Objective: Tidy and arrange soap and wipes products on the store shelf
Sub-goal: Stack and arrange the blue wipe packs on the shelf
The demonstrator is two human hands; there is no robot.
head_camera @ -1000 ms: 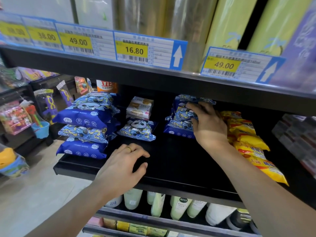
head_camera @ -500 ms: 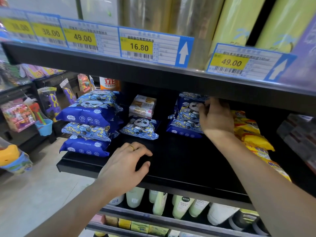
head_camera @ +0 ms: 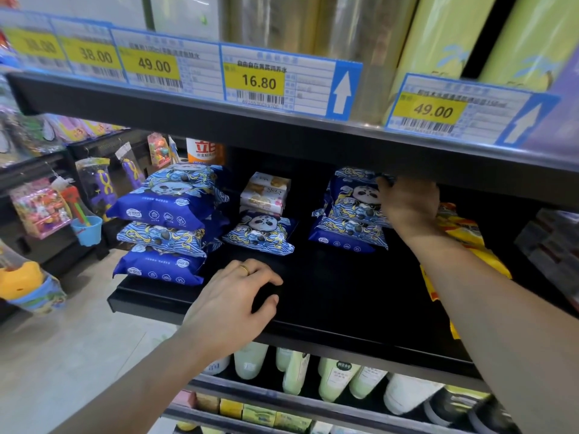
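On shelf [head_camera: 329, 296], R hand [head_camera: 407, 205] grips wipes stack [head_camera: 351, 214]; L hand [head_camera: 232, 302] relaxed, yellow packs [head_camera: 460, 233] beside.

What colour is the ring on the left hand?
Gold: the ring on the left hand shows clearly in the head view.

The black shelf [head_camera: 329, 296] carries a three-high stack of blue wipes packs [head_camera: 169, 227] at its left front corner. A single panda pack [head_camera: 260, 234] lies toward the back, soap boxes [head_camera: 266, 194] stacked behind it. A second panda stack [head_camera: 351, 211] sits right of middle, and yellow packs [head_camera: 463, 233] run along the right edge.
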